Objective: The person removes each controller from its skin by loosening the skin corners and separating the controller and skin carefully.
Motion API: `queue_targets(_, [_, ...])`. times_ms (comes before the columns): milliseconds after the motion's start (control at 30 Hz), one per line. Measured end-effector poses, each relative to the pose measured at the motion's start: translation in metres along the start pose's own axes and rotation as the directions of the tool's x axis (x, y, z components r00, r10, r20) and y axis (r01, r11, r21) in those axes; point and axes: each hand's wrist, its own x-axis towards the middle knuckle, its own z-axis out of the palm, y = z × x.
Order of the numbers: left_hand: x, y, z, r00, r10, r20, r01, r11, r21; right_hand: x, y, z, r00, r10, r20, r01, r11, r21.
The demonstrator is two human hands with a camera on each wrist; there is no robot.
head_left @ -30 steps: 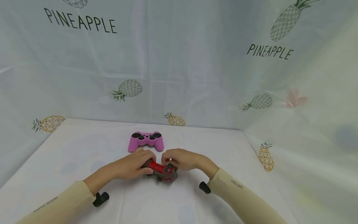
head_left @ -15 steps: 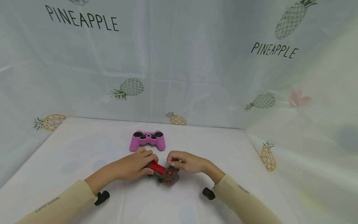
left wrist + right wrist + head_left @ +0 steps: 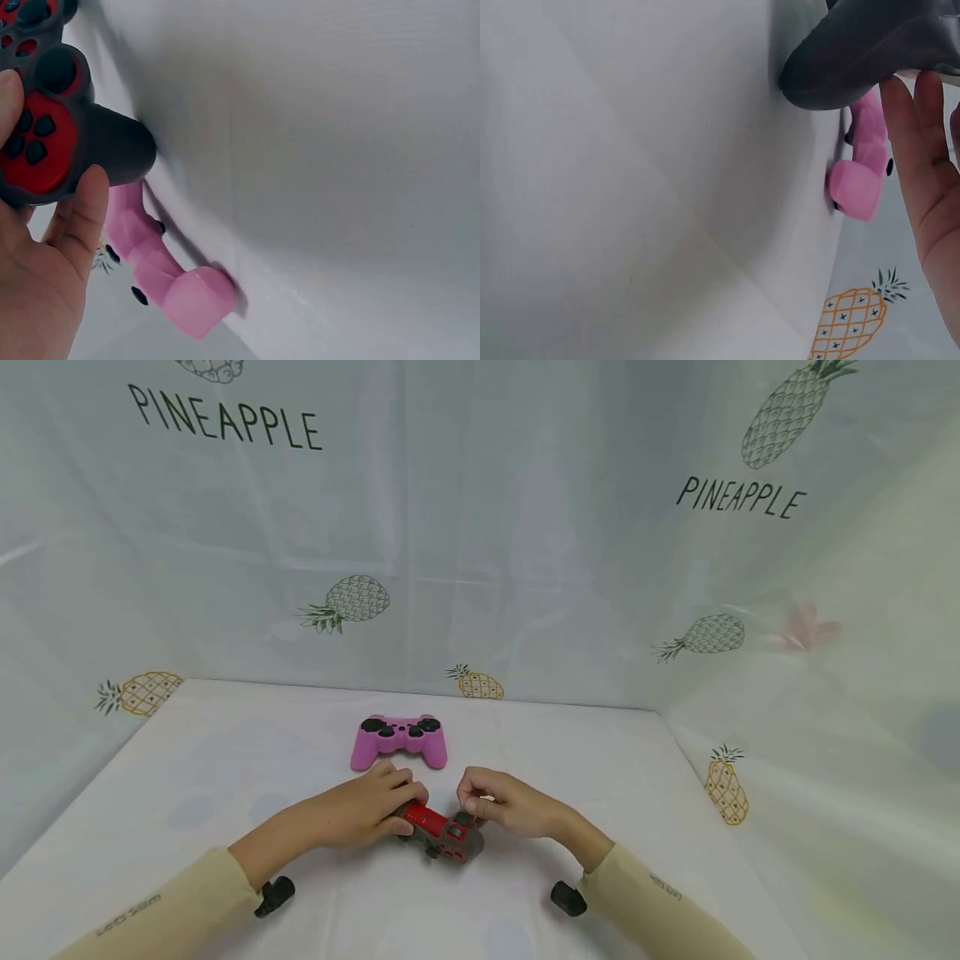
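A red game controller in a dark grey silicone cover is tilted between my two hands in the head view. My left hand grips its left end, thumb on the face by the direction buttons and fingers behind, as the left wrist view shows. At the far right corner my right hand pinches the cover's edge with thumb and index finger. In the right wrist view the cover's grip end hangs down, with my right fingers at its edge and a sliver of red beside them.
Just behind my hands a pink controller lies on the white cloth-covered table. A pineapple-print curtain stands behind and at the sides. A black wrist camera hangs under the right sleeve, another under the left.
My right hand has moved slightly right and toward me along the controller's corner, thumb now on its edge. The left hand keeps its grip. The view has shifted a little.
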Motion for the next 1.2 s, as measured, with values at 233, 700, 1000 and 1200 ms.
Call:
queue_targets(233, [-0.001, 0.0, 0.001, 1.0, 0.002, -0.004, -0.002, 1.0, 0.01, -0.002, 0.002, 0.006, 0.998, -0.047, -0.042, 0.049, 0.998, 0.029])
queue_targets(700, [0.001, -0.001, 0.002, 1.0, -0.009, -0.008, 0.009, 0.999, 0.042, -0.016, 0.008, 0.009, 0.997, -0.065, -0.035, 0.07, 0.983, 0.17])
queue_targets(1000, [0.002, -0.002, 0.009, 0.999, -0.046, 0.009, 0.046, 0.998, 0.036, -0.024, 0.007, 0.011, 0.995, -0.094, -0.015, 0.094, 0.996, -0.002])
queue_targets(1200, [0.007, 0.001, 0.005, 0.997, -0.071, 0.008, 0.07, 0.997, 0.04, -0.035, 0.004, 0.011, 0.992, -0.119, -0.051, 0.115, 0.991, -0.072])
